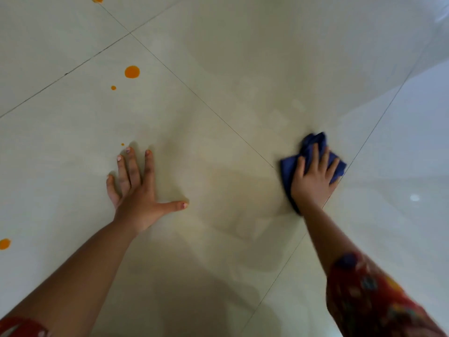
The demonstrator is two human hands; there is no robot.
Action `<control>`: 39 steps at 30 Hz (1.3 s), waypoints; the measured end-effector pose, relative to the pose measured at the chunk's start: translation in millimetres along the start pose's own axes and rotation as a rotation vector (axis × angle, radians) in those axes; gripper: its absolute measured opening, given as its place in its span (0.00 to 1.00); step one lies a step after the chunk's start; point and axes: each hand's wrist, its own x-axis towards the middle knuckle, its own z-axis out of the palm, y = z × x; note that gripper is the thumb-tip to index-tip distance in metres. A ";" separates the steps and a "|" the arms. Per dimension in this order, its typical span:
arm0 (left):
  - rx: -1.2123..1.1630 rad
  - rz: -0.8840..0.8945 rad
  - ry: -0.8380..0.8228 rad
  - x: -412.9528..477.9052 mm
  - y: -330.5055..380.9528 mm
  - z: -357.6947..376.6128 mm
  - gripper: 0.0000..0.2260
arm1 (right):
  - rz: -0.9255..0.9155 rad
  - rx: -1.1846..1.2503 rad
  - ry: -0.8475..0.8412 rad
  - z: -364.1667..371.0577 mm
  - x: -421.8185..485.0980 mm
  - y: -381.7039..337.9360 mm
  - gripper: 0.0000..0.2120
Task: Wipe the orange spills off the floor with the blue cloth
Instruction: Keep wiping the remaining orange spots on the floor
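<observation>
Plainly, the right hand [313, 178] pressed flat, fingers spread, on the bunched blue cloth [313, 147] at right of frame, well apart from the orange spills [132, 72] at upper left. The left hand [136, 188] lay splayed and empty, its fingertips near 1 small drop [122, 144], which it risked smearing.

Wide open tile floor [243, 69] btwn the two hands, nothing standing on it. Left hand [136, 190] flat, fingers spread, blocks the near-left lane; right hand [313, 178] pressed on blue cloth [308, 147] fills the right. Far left only flat orange spills [132, 72], no raised obstacles. Far right clear too.
</observation>
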 end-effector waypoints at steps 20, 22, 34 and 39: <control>-0.006 -0.002 0.004 5.4 -5.4 3.4 0.62 | -0.868 -0.075 -0.044 29.4 25.7 -193.0 0.26; -0.012 0.009 -0.011 4.0 -4.2 1.7 0.62 | -1.202 -0.142 -0.079 31.3 -15.2 -159.4 0.25; -0.012 0.024 0.006 5.4 -4.8 3.5 0.62 | -0.909 -0.124 -0.070 36.4 5.1 -227.0 0.32; -0.063 -0.016 0.111 -14.9 -36.2 -0.4 0.62 | -1.325 -0.169 -0.063 49.8 -67.7 -202.6 0.26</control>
